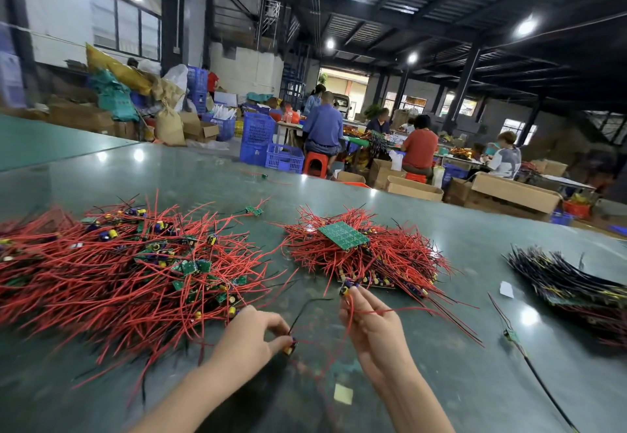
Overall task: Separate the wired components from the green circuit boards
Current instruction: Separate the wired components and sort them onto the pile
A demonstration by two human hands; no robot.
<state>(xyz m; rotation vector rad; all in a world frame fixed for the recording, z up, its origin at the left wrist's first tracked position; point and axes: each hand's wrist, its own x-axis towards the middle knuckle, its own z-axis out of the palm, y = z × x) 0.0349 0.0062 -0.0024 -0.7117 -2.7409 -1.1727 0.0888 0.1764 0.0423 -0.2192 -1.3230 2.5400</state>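
A green-topped table (pixel 441 381) fills the lower part of the frame, and both bare hands are seen near the bottom centre. A small wired component (pixel 290 347) with a yellow and purple part is pinched between the thumb and fingers of the left hand (pixel 251 334), and a black wire rises from it in a curve. A second wired component (pixel 346 289) is held at the fingertips of the right hand (pixel 369 324), whose fingers are curled around thin red wires that trail off to the right. A thin red wire is seen running between the two hands. At the left of the frame a broad loose heap of red-wired components (pixel 129 269) is spread over the table, with small green boards and purple capacitors mixed into it. In the centre, just beyond the right hand, a second pile of red-wired boards (pixel 373 256) is stacked, and a green circuit board (pixel 343 235) is laid flat on top of it. At the right edge a bundle of dark-wired boards (pixel 570 283) is lying, with a single loose black-wired piece (pixel 515 341) in front of it. A small yellowish scrap of paper (pixel 343 393) is seen between the forearms. In the upper half, seated workers (pixel 322 127) are seen at other tables among blue crates (pixel 258 130) and cardboard boxes (pixel 515 191).
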